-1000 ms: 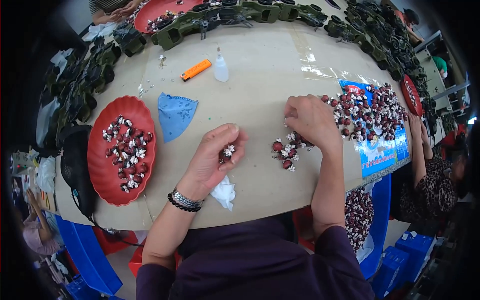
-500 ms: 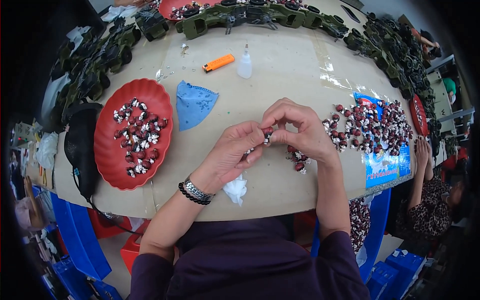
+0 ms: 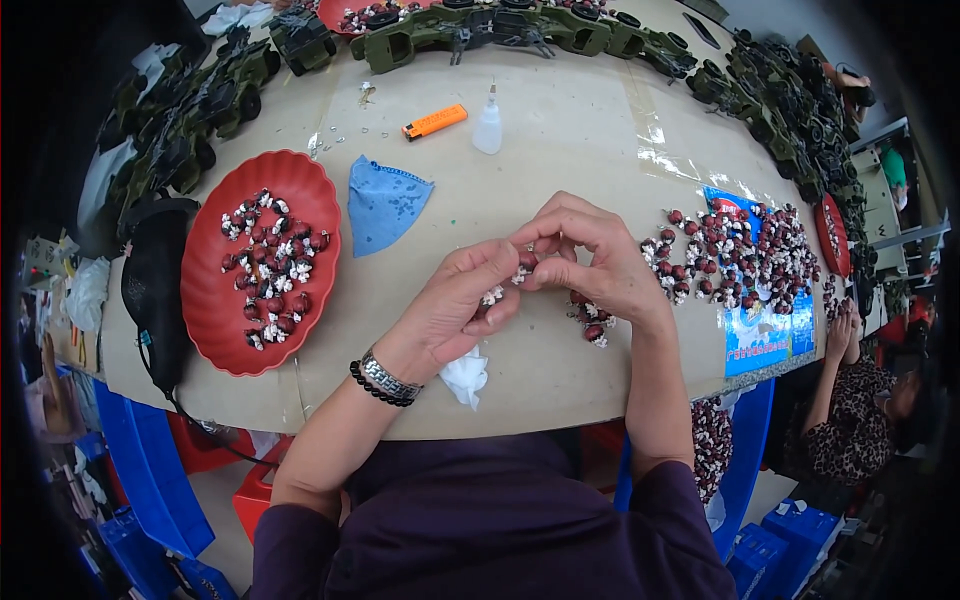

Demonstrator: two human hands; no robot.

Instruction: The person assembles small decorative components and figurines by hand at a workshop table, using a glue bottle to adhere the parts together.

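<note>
Relative to one second earlier, the right hand has moved from the small heap to the left hand, and the whole view has shifted slightly. Clock positions are taken from the meeting fingertips, with 12 o'clock away from the person.

At the centre, the left hand (image 3: pixel 455 305) and the right hand (image 3: pixel 600 265) meet, thumbs and forefingers closing on a small round dark-red piece with knobby white parts (image 3: pixel 526 262). The left hand's curled fingers also hold a second, mostly white piece (image 3: pixel 491 297). The left wrist bears a silver metal band and a black beaded bracelet (image 3: pixel 385 382).

On the tan surface (image 3: pixel 560 400), a small heap of similar red-and-white pieces (image 3: pixel 595 325) lies at 4 o'clock, partly hidden by the right hand. A crumpled white tissue (image 3: pixel 465 378) lies at 7 o'clock. A triangular blue cloth with darker spots (image 3: pixel 390 210) lies near 10 o'clock; an oblong orange plastic object with a dark end (image 3: pixel 436 122) lies at 11; a translucent white bottle with a thin pointed tip (image 3: pixel 488 130) stands between 11 and 12. At 9 o'clock, a red scalloped oval dish (image 3: pixel 207 290) holds more pieces, with a black fabric pouch (image 3: pixel 152 290) beyond it. At 3 o'clock, a large heap of pieces (image 3: pixel 765 255) covers part of a blue printed sheet (image 3: pixel 755 345).

Dark-green toy vehicles (image 3: pixel 585 35) form an arc from 10 to 2. At 4 o'clock, beyond the surface, sits a person in a leopard-patterned top (image 3: pixel 850 425).
</note>
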